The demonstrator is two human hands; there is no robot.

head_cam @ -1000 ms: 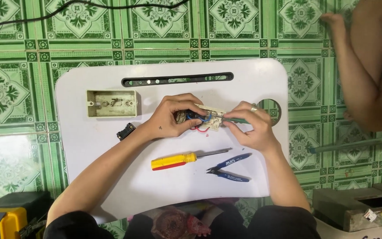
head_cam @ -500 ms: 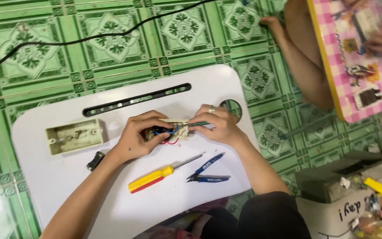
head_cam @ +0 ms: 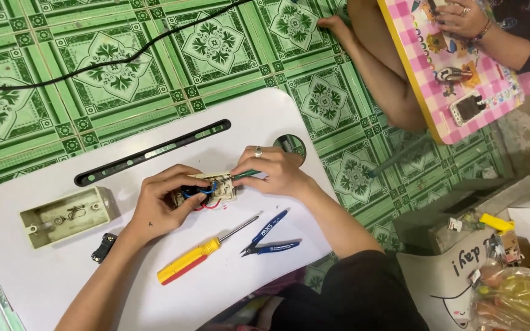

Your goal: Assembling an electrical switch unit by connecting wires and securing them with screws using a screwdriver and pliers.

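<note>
- A yellow-and-red screwdriver (head_cam: 200, 257) lies slantwise on the white tabletop (head_cam: 50, 279) nearest the person, with small blue-handled cutters (head_cam: 269, 239) just beside its tip.
- A small black part (head_cam: 103, 247) sits near the left forearm.
- The left hand (head_cam: 161, 202) is curled around a cream switch module (head_cam: 213, 190), its fingers closed over the left end; the module rests low over the middle of the tabletop.
- The module is a small pale block with blue and red wires (head_cam: 199, 195) looping out of its underside.
- The right hand (head_cam: 271, 175), a ring on one finger, pinches a thin green-handled tool (head_cam: 243, 175) whose tip meets the module's right end.
- An empty cream switch box (head_cam: 65, 216) lies open side up to the left, well apart from the hands.
- Farther off, a long black slot (head_cam: 151, 152) and a round cup recess (head_cam: 291, 146) mark the tabletop's far edge.
- Beyond lies green patterned floor tile (head_cam: 111, 61) crossed by a black cable (head_cam: 93, 64).
- Another person's hand (head_cam: 461, 17) rests on a pink checked tray (head_cam: 455, 79).
</note>
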